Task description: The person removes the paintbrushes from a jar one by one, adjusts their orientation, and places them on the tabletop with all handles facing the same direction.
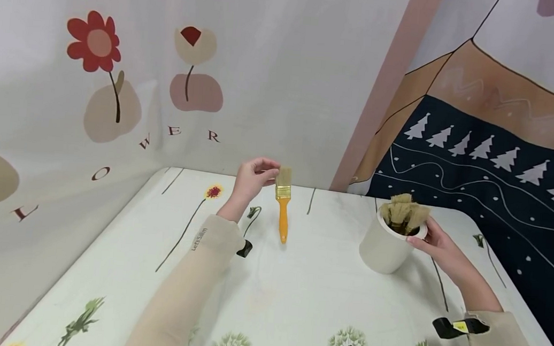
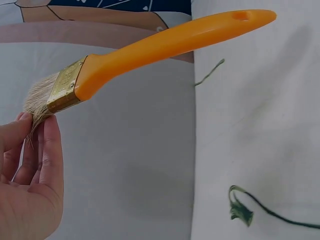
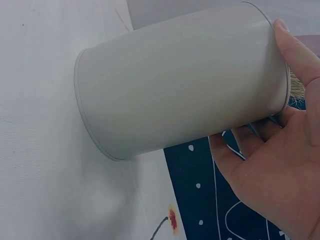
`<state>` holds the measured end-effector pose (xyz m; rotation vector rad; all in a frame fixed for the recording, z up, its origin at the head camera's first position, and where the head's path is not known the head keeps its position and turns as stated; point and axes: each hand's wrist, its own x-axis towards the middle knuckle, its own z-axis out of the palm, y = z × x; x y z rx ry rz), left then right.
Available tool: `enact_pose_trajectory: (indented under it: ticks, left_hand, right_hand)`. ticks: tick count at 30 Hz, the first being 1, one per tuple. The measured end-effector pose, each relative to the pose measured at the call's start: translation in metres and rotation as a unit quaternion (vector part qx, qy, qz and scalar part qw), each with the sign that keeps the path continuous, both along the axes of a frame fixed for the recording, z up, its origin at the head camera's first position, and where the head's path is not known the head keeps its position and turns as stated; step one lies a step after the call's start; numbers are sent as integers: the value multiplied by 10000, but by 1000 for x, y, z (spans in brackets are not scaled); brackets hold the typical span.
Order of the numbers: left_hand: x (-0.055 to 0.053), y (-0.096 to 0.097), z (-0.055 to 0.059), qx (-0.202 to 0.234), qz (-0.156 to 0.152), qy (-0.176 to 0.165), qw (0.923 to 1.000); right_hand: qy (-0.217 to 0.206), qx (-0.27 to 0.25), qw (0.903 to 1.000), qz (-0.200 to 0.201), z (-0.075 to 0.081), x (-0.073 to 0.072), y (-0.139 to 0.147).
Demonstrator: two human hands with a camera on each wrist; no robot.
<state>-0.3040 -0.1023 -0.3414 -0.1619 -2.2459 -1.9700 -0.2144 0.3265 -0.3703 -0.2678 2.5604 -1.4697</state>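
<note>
A paintbrush (image 1: 283, 205) with an orange handle, a brass-coloured ferrule and pale bristles hangs handle-down over the table. My left hand (image 1: 255, 181) pinches it by the bristle tips, as the left wrist view also shows, where the orange handle (image 2: 175, 42) points away from the fingers. On the right is an off-white cylindrical container (image 1: 381, 247) with several brushes (image 1: 402, 211) standing in it, bristles up. My right hand (image 1: 440, 246) grips its rim, thumb on the near side. In the right wrist view the fingers curl along the wall of the container (image 3: 180, 82).
Both stand at a white table (image 1: 317, 283) covered with a flower-printed cloth. A pale printed curtain (image 1: 283, 77) hangs behind it, and a dark blue cloth with white trees (image 1: 480, 171) drops at the right. Black straps (image 1: 459, 328) are at the wrists.
</note>
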Motion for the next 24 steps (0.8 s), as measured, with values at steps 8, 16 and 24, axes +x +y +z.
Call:
enact_pose_trajectory:
  ticks: [8,16,24]
  left_hand:
    - [-10,11,-25,9,-114,-278,9995]
    - [-22,20,-48,35,-154,-554,9983]
    - [-40,29,-70,-35,-119,-715,9974]
  right_hand:
    - [121,135,9998,17,-1,-1,2]
    - [72,79,9999,44,-3,-1,1]
    - [159,64,9999,6,-2,-1,2]
